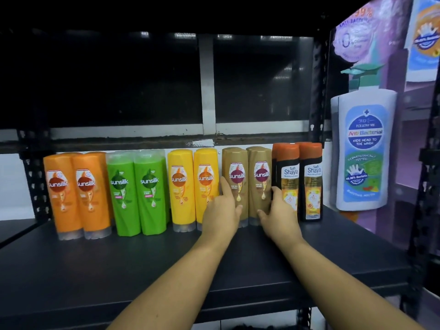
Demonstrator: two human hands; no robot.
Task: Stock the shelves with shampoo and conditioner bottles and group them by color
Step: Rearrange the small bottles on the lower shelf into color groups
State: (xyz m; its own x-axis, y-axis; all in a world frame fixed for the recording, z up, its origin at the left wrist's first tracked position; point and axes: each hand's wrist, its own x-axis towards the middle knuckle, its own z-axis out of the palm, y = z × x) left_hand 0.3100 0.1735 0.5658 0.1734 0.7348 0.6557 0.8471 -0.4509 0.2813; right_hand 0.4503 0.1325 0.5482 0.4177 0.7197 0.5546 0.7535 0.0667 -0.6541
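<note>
Shelf board (119, 270) nearest. My L hand (222, 210) at 12 o'clock, fingers straight, pressing L flank of the gold btls (258, 160). R hand (277, 209) at 1, fingers curled round their R flank, thumb in front. Same row: orange btls (76, 194) at 10, green btls (135, 191) and yellow btls (192, 186) at 11, black btls (300, 182) at 1.

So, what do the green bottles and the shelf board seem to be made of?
Green bottles: most likely plastic, glossy, judging by the smooth moulded shape and soft highlights. Shelf board: dark with a matte finish and only a dull sheen; it may be painted metal or coated board, I cannot tell which.
</note>
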